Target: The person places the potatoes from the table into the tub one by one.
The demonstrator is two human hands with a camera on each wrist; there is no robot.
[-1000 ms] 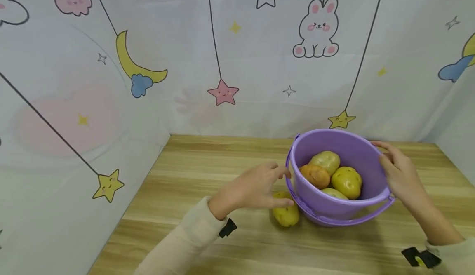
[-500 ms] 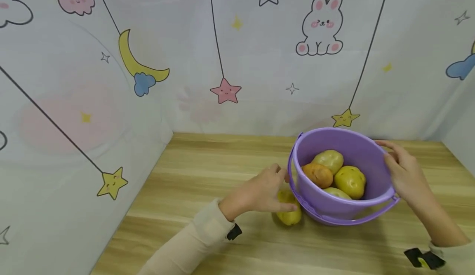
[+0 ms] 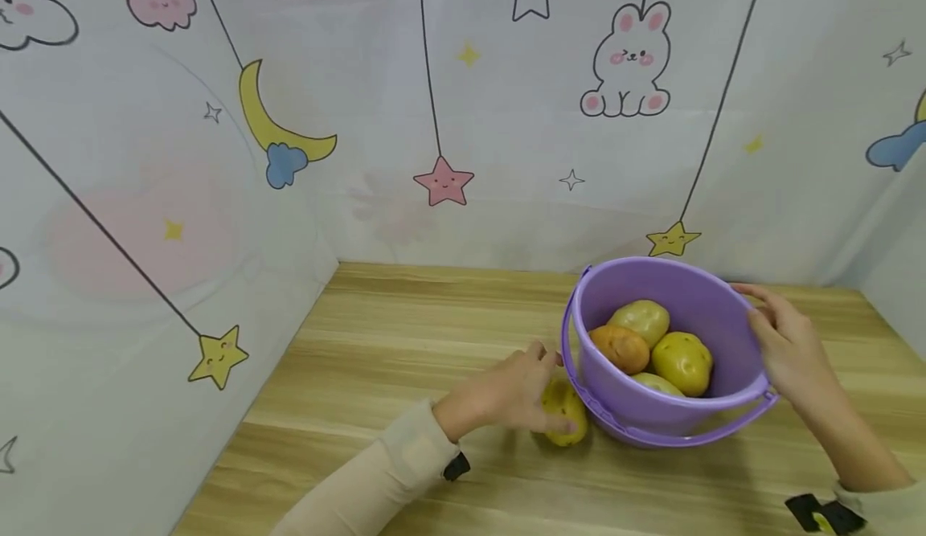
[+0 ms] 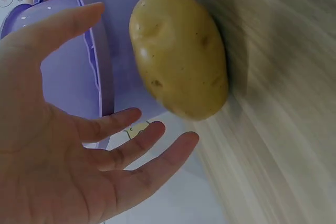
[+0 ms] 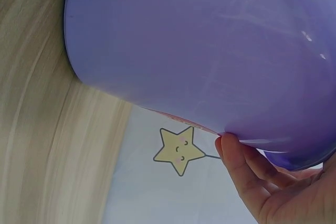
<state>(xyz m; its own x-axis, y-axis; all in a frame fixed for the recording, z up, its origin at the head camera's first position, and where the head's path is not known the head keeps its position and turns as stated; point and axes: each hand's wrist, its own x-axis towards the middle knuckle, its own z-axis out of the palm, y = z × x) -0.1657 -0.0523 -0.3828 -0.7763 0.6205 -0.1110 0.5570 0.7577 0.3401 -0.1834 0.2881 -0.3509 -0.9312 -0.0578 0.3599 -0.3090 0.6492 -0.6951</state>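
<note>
A purple bucket (image 3: 651, 415) stands on the table with several potatoes in it, among them an orange-brown potato (image 3: 620, 349) and a yellow potato (image 3: 682, 363). My right hand (image 3: 790, 347) holds the bucket's right rim; in the right wrist view, fingertips (image 5: 230, 142) touch its outer wall. Outside the bucket, against its left side, lies another yellow potato (image 4: 178, 56) on the table. Over that potato is my left hand (image 3: 506, 391), thumb and fingers spread apart. The left wrist view shows a gap between those fingers and the potato.
The bucket's purple handle (image 3: 687, 439) hangs down along its front. Wood-grain table (image 3: 405, 311) surface stretches left of the bucket. A white cloth backdrop (image 3: 376, 118) with cartoon drawings rises behind and at the sides.
My left hand has moved slightly down and right, closer over the loose potato. The right hand stays at the bucket's rim. The view has shifted a little.
</note>
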